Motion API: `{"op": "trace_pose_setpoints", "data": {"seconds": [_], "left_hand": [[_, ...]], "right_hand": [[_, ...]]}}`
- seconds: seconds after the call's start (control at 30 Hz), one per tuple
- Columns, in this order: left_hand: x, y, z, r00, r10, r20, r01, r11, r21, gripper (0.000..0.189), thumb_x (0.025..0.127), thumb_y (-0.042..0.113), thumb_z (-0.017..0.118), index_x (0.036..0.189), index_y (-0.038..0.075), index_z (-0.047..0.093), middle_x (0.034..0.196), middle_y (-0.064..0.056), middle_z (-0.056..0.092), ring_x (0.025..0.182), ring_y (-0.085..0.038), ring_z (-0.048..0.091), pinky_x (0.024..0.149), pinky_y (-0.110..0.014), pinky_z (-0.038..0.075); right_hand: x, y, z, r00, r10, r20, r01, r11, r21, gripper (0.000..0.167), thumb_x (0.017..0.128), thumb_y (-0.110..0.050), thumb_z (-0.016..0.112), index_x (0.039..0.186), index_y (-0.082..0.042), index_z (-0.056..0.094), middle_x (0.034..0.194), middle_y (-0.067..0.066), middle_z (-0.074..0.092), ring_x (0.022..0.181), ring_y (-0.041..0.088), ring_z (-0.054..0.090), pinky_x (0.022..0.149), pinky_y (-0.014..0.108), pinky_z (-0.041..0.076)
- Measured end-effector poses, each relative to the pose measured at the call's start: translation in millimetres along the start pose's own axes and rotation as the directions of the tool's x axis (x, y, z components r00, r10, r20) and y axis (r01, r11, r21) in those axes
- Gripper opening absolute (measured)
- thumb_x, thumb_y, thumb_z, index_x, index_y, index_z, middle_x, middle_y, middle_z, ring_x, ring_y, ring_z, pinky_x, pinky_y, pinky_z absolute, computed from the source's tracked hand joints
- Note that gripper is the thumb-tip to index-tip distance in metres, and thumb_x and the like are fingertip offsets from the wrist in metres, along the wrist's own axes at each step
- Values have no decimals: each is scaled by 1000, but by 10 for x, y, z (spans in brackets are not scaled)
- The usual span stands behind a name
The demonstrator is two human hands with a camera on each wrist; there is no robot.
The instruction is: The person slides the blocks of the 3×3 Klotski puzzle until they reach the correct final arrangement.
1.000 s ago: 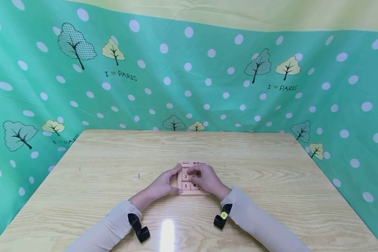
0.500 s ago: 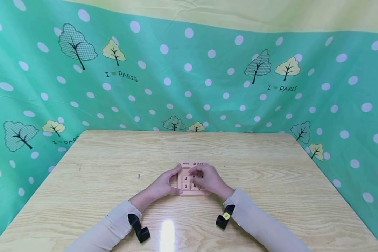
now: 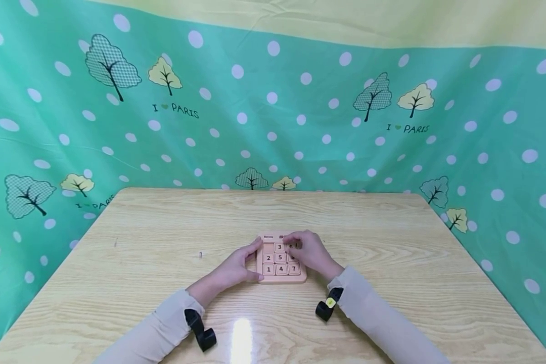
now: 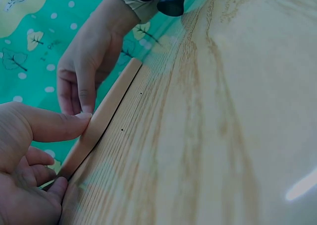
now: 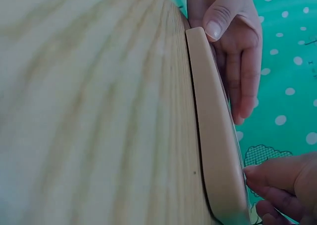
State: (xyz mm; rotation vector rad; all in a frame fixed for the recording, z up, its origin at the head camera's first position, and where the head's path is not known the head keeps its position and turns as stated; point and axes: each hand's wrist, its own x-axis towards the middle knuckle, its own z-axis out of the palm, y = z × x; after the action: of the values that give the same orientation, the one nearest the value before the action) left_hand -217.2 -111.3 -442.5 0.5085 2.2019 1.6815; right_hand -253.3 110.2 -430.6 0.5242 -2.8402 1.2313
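Head view: a flat number puzzle (image 3: 282, 280) lies just below the centre of the frame on a pale worktop (image 3: 141, 253). The left hand (image 3: 231, 266) has its grip spread wide, holding the puzzle's left side between thumb at the lower corner and fingers at the upper. The right hand (image 3: 310, 253) has a narrow grip, thumb and index finger bowed with a small gap at tile 6 (image 3: 291, 247); whether the tips press on it cannot be told. Legible numerals: 3 and 6 in the top row, 2, 5 and a partly covered 8 in the middle, 1, 4 and 7 at the bottom; the upper-left cell shows bare base. A small label (image 3: 268, 236) on the top border is too fine to read, and dark characters to its right are partly hidden by the right hand. The puzzle is smooth, pinkish tan and square, with rounded corners and outlined square tiles; the wrist views show its thick, plain edge. The worktop bears a streaked wood grain. Across the upper frame hangs creased green cloth (image 3: 273, 116) with white dots and trees, lettered "I PARIS" around a heart.
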Motion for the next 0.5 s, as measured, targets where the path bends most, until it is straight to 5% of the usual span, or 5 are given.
{"op": "trace_pose_setpoints", "data": {"seconds": [0.5], "left_hand": [[8,-37,-8,1000,18,-4,-18,999,27,93,70,-6,74,146,-6,20,155,-18,11,139,-32,25,113,-39,20]], "right_hand": [[70,-50,93,998,-46,42,43,997,58,19,81,1,69,98,-6,72,97,5,70,88,15,61,79,31,52]]}}
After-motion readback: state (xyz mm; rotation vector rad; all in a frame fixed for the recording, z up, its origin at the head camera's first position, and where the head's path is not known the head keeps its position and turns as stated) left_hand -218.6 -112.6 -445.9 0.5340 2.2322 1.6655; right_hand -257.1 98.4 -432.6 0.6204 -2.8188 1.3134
